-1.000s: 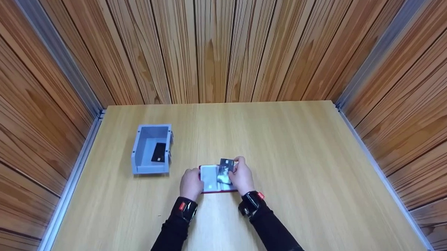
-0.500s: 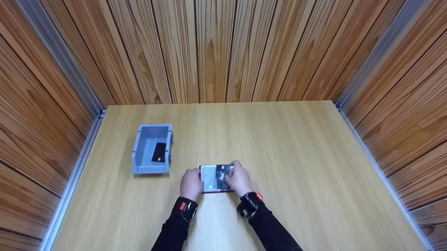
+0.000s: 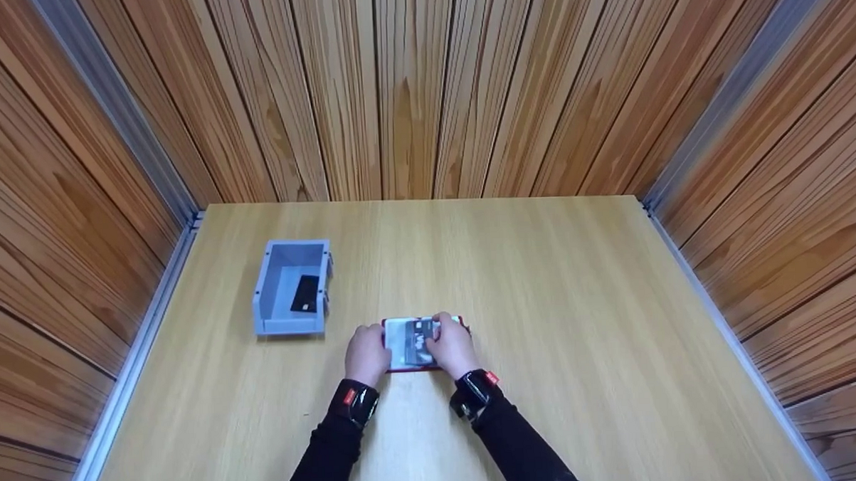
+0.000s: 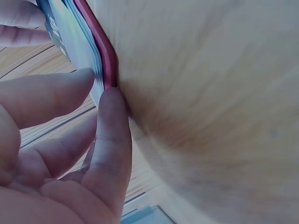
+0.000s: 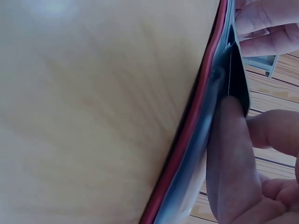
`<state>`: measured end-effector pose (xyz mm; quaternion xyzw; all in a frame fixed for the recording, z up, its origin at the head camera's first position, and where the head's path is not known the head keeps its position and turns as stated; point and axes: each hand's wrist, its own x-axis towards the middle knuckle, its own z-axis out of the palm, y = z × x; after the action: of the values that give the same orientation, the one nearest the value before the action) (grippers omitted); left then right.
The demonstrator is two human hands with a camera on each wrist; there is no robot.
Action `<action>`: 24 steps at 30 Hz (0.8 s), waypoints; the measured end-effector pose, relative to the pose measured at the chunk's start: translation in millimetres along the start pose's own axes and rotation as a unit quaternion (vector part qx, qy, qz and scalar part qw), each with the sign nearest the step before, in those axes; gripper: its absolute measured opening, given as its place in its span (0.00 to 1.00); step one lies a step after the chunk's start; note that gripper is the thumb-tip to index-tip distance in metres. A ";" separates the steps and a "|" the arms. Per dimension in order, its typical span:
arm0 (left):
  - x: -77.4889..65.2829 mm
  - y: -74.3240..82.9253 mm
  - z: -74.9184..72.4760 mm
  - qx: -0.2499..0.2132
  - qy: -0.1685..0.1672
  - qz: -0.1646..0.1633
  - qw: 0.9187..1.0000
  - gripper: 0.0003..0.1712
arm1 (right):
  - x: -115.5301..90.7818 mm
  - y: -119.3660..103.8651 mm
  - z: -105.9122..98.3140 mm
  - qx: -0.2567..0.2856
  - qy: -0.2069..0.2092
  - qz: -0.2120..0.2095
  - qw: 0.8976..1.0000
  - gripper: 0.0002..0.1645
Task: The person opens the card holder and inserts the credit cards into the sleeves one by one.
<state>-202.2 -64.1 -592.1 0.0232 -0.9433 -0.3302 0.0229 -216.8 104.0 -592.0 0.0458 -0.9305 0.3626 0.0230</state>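
A red card holder (image 3: 395,341) lies spread on the table in the head view, its clear sleeves facing up. My left hand (image 3: 367,354) pinches its left edge; in the left wrist view thumb and finger squeeze the sleeves against the red cover (image 4: 108,60). My right hand (image 3: 454,346) pinches a dark bank card (image 3: 417,343) over the middle of the holder. Up close in the right wrist view, one finger sits behind the card (image 5: 239,79) at the sleeves. How far the card is inside a sleeve I cannot tell.
A grey-blue plastic bin (image 3: 288,325) stands to the left, behind the left hand. Inside it lies a black card (image 3: 304,294). Wood-panelled walls (image 3: 423,91) with metal corner rails (image 3: 121,105) enclose the wooden table (image 3: 557,279) at the back and sides.
The bank card, tilted over the holder a second ago, has straightened, come down onto the sleeves and slid left with my right hand. My left hand has stayed on the holder's edge.
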 end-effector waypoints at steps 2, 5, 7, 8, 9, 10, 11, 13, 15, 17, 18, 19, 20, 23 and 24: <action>0.0 -0.1 0.4 -0.001 -0.003 -0.001 1.000 0.13 | -0.1 -1.5 0.8 -0.012 0.002 0.000 1.000 0.22; -0.2 -1.0 1.5 -0.002 -0.003 0.001 1.000 0.13 | -0.6 -3.6 2.1 -0.022 -0.005 0.006 1.000 0.22; -0.3 -1.8 2.3 -0.001 0.003 0.008 1.000 0.13 | -0.8 -4.8 3.1 -0.024 -0.010 0.007 1.000 0.22; -0.3 -2.2 2.7 -0.001 0.007 0.011 1.000 0.13 | -0.9 -5.4 3.6 -0.028 -0.010 0.004 1.000 0.22; -0.3 -2.4 3.0 -0.001 0.010 0.013 1.000 0.13 | -1.0 -5.9 4.1 -0.032 -0.010 0.001 0.999 0.22; -0.2 -2.5 3.1 -0.001 0.013 0.014 1.000 0.13 | -1.1 -6.6 4.5 -0.035 -0.009 -0.001 0.999 0.22; -0.1 -2.6 3.1 -0.002 0.015 0.015 1.000 0.13 | -1.0 -7.4 4.8 -0.037 -0.007 -0.004 0.999 0.22; 0.2 -2.5 2.7 -0.002 0.016 0.014 1.000 0.13 | -0.7 -9.1 5.0 -0.040 -0.008 -0.004 0.999 0.23; 0.6 -2.2 2.1 -0.002 0.013 0.009 1.000 0.14 | -0.2 -10.7 5.3 -0.045 -0.012 -0.003 0.999 0.23; 0.8 -1.8 1.7 -0.001 0.008 0.004 1.000 0.15 | 0.1 -11.9 5.7 -0.050 -0.015 0.000 0.999 0.23; 0.9 -1.7 1.5 -0.001 0.005 0.002 1.000 0.15 | 0.0 -12.4 6.0 -0.054 -0.016 0.000 0.998 0.23; 0.9 -1.5 1.4 -0.002 0.003 -0.001 1.000 0.15 | -0.1 -12.8 6.4 -0.058 -0.016 -0.002 0.998 0.23; 1.0 -1.7 1.2 0.000 0.003 0.002 1.000 0.15 | -0.3 -13.2 6.9 -0.061 -0.016 -0.003 0.998 0.23; 0.8 -1.6 0.4 -0.002 0.004 0.006 1.000 0.14 | -1.0 -14.6 8.5 -0.060 -0.018 -0.006 0.998 0.22; 0.8 -1.7 0.2 -0.001 0.004 0.008 1.000 0.14 | -1.1 -15.4 8.9 -0.057 -0.020 -0.007 0.998 0.23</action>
<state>-202.9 -65.4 -593.3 0.0166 -0.9430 -0.3310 0.0293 -214.2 86.7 -588.4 0.0583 -0.9497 0.3075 0.0099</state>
